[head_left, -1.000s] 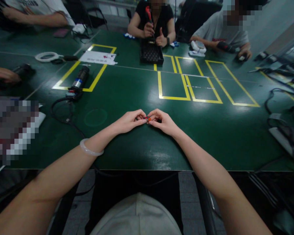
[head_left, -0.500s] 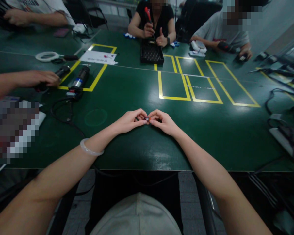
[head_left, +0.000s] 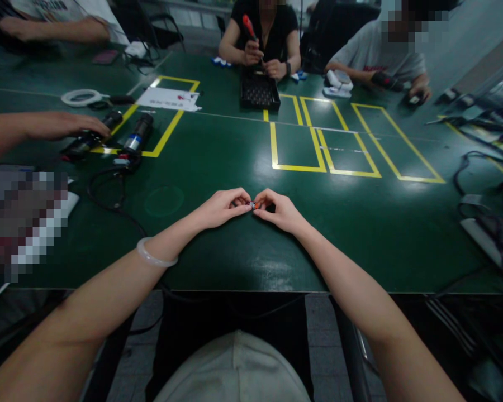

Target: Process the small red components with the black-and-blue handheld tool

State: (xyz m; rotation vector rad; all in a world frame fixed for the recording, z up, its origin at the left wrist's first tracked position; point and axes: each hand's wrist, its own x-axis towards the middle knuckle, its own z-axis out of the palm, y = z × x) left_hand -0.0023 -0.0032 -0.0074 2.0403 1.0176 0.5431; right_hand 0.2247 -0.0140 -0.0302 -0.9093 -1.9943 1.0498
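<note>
Just above the green table, in the middle of the head view, my two hands meet fingertip to fingertip. Between them is a tiny silver and orange-red part, too small to name. My left hand pinches its left side with thumb and fingers. From the right, my right hand pinches the orange-red end. Most of the part is hidden behind the fingertips.
Two dark cylindrical tools with cables lie at the left, with a co-worker's hand over one. Across the table a person holds a red-handled tool above a black tray. Yellow tape outlines mark the tabletop. Cables lie at the right.
My hands stay almost in place; the right fingertips have shifted slightly on the small part. At the left, the co-worker's hand has moved a little to the right over the dark tool.
</note>
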